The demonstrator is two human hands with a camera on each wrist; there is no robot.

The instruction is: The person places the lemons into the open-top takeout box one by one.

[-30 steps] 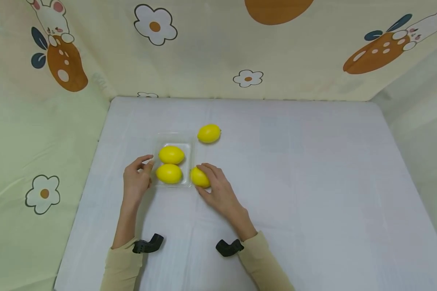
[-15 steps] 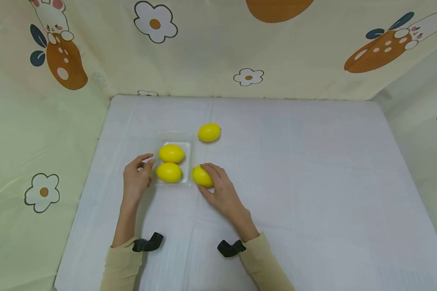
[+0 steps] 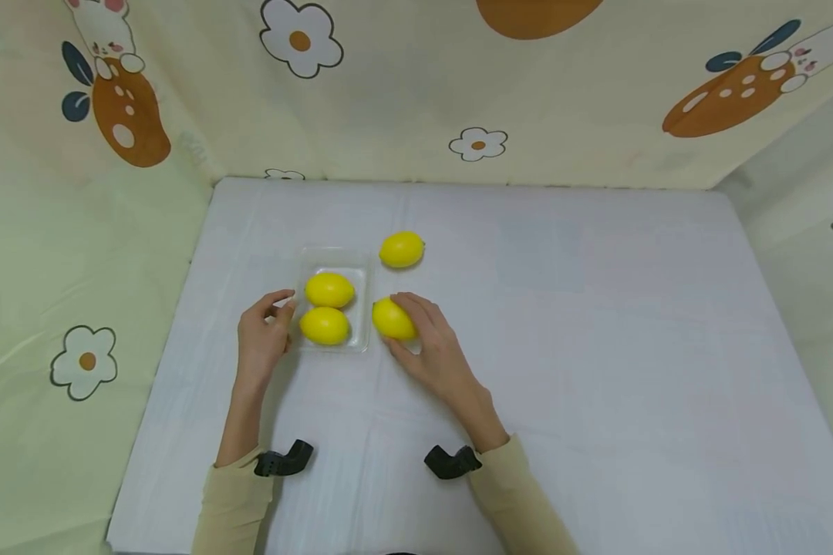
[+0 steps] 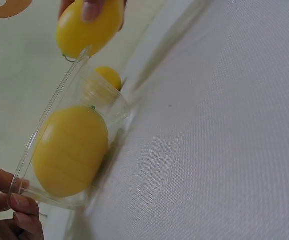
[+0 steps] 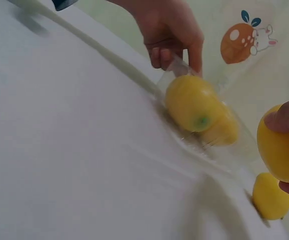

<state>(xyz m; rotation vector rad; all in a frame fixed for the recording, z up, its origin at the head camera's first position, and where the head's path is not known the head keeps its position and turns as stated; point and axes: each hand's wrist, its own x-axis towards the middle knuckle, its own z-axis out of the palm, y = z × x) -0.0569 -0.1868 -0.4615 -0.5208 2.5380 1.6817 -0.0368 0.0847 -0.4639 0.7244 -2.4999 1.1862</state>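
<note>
A clear plastic tray [image 3: 358,339] on the white table holds two yellow lemons, a nearer lemon [image 3: 325,326] and a farther lemon [image 3: 329,290]. My left hand [image 3: 264,335] pinches the tray's left rim between thumb and fingers, as the left wrist view also shows. In my right hand [image 3: 440,351] is a third lemon [image 3: 392,318], gripped between thumb and fingers just right of the tray. The left wrist view has this held lemon [image 4: 89,27] raised at the height of the tray's rim. Another lemon [image 3: 402,250] lies on the table beyond the tray's far right corner.
The table [image 3: 597,347] has a white cloth and stretches away to the right. Pale patterned curtains [image 3: 389,92] stand along its back and sides. Black camera mounts [image 3: 453,462] sit on both wrists.
My right hand, with the lemon in its grip, has moved slightly away from me and to the right. The left hand stays on the tray's rim.
</note>
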